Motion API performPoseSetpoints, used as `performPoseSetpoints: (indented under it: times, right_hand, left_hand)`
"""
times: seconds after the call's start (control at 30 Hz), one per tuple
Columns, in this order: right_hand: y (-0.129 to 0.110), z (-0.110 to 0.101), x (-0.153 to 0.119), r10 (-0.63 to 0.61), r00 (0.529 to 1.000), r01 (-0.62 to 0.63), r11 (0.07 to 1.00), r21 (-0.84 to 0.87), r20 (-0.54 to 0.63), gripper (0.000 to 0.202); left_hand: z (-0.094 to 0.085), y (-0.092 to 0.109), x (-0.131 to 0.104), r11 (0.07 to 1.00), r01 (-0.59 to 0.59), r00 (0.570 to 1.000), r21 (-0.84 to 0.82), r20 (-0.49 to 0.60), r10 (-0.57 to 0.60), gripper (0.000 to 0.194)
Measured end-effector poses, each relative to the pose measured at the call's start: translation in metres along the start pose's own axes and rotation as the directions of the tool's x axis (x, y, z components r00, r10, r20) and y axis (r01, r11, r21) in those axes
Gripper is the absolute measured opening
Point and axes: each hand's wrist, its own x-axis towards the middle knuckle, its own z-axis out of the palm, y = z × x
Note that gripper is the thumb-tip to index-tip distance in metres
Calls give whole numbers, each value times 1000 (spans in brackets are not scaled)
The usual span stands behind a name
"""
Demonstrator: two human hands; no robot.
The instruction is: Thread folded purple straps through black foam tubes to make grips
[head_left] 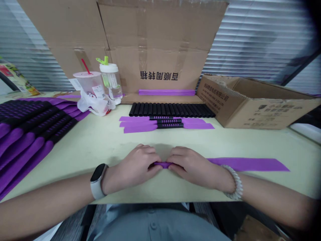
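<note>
Both of my hands pinch one purple strap (248, 164) close to the table's front edge. My left hand (136, 164) is closed on its left end, which looks rolled or folded narrow between the fingers. A few centimetres away, my right hand (194, 165) grips the same strap, and its flat length runs out to the right beneath my wrist. Beyond the hands lie several purple straps with black ribbed sleeves (170, 125) around their middles. Behind those is a row of black ribbed tubes (173, 109). What my fingertips cover is hidden.
A pile of sleeved purple straps (37, 134) fills the left side. A lidded cup (90, 85) in a plastic bag and a water bottle (110, 78) stand behind it. Flat purple straps (167, 92) lie against the upright cardboard (160, 40). An open carton (255, 110) stands right.
</note>
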Motion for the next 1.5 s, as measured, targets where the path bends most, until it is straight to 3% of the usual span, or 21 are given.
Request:
performPoseSetpoints:
  times: [0.17,0.3,0.47,0.53,0.6,0.8,0.97,1.1,1.23,1.33,1.5]
  right_hand:
    - [0,-1,-1,7,1000,-7,1000,-2,11,18]
    - [6,-8,-3,13,999,-12,999,-33,31,21]
    - [30,-28,-11,50,993,-40,995,-92,104,22]
    - [42,-38,-16,78,987,-64,993,-102,144,22]
    - [51,-45,-19,113,980,-96,990,-107,165,22]
    - [43,-32,-12,94,992,-90,994,-59,81,21]
    - [28,-14,-1,62,998,-60,997,-42,26,22]
    - [28,-13,-1,51,999,-50,997,-52,16,22]
    - [28,-16,-3,37,999,-35,997,-62,19,22]
    - [27,-14,-2,27,1000,-27,997,-71,4,23]
    - [25,-7,0,-36,999,37,999,37,-22,23]
  left_hand:
    - [-8,-2,-1,997,6,1000,75,28,-8,16]
    - [-31,-20,-4,970,89,988,226,104,-115,11]
    - [-67,-43,-12,869,228,912,439,217,-349,12]
    - [-73,-46,-13,807,257,873,531,230,-429,14]
    - [-72,-44,-13,768,258,868,586,209,-451,16]
    - [-37,-29,-5,798,262,953,543,-14,-303,25]
    - [-19,-16,-4,888,120,991,444,-101,-84,29]
    - [-22,-12,-8,939,13,975,344,-214,65,48]
    - [-29,-10,-12,959,-58,903,277,-394,169,53]
    - [-27,-8,-12,951,-157,911,265,-332,243,47]
    - [-8,-6,-8,960,-199,978,197,-20,207,46]
